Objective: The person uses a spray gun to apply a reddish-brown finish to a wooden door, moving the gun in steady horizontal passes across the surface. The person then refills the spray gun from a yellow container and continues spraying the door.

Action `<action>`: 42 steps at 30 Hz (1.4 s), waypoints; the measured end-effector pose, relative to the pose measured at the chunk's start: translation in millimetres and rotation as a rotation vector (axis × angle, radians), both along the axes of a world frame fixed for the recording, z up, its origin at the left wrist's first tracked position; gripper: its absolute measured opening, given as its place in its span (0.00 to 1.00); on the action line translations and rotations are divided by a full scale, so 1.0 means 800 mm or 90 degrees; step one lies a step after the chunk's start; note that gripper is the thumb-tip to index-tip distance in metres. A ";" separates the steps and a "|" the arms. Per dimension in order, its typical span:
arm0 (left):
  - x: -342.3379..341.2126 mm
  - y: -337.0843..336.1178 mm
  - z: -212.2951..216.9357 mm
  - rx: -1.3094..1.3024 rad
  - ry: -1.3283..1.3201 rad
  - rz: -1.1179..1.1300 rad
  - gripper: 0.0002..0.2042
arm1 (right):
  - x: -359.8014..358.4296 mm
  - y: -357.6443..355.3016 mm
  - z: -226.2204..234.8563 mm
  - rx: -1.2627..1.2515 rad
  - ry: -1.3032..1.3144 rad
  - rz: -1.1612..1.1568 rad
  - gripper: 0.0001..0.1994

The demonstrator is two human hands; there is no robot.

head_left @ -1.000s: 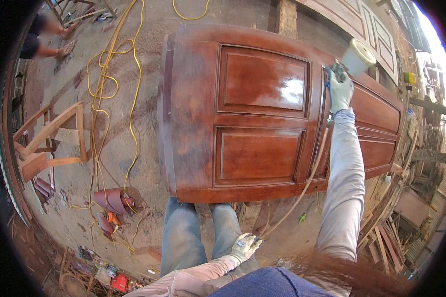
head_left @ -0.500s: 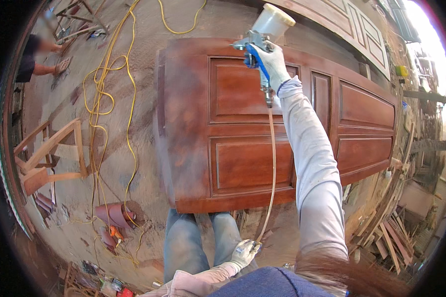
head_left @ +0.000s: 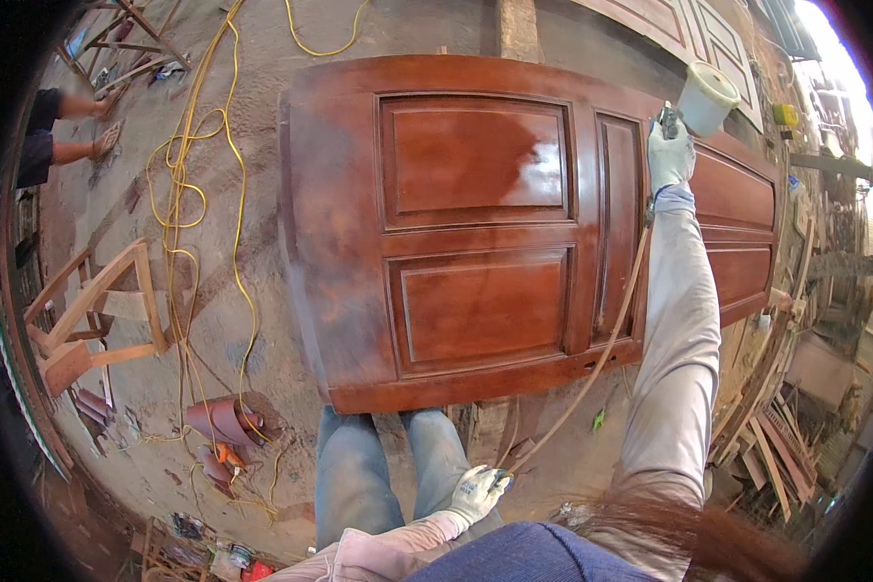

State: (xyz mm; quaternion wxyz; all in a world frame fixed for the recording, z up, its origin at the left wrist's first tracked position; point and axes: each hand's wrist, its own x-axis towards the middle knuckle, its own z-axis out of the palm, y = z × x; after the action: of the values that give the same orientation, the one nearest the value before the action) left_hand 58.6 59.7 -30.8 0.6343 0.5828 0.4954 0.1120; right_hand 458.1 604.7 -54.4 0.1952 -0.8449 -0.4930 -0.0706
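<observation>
A reddish-brown panelled wooden door (head_left: 480,238) lies flat in front of me, its upper panel glossy with reflected light. Above the door's far right part, my right hand (head_left: 670,160), gloved in white, is closed round a spray gun (head_left: 667,120). The gun's whitish paint cup (head_left: 708,97) sticks up past the hand, which hides most of the gun's body. From the handle a thin hose (head_left: 592,373) runs down across the door's near edge to my left hand (head_left: 478,492). That gloved hand is closed on the hose, low by my legs.
Yellow hoses (head_left: 177,194) trail over the floor on the left, near a wooden frame stand (head_left: 116,310). Another person's legs (head_left: 78,150) show at far left. Pale panelled doors (head_left: 727,58) lie beyond mine. Scrap wood (head_left: 771,451) is piled at right.
My right hand has swept the spray gun from above the upper left panel to the right, and the hose now slants. My left hand stays on the hose. The view has shifted slightly.
</observation>
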 end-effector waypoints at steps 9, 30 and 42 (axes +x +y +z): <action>0.003 -0.030 -0.017 0.061 -0.039 -0.038 0.15 | -0.122 -0.048 0.047 0.039 0.833 0.187 0.08; -0.355 0.064 0.102 -0.278 -0.193 0.195 0.07 | -0.493 -0.354 0.146 0.047 0.743 0.131 0.23; -0.783 0.085 0.068 -0.298 -0.030 0.352 0.09 | -0.722 -0.539 0.189 0.245 0.771 -0.414 0.15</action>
State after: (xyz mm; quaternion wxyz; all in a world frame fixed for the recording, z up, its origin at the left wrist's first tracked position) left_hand -567.5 127.9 23.6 0.7073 0.2633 0.6320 0.1763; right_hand -119.4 173.8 96.6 0.5492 -0.7905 0.0005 0.2709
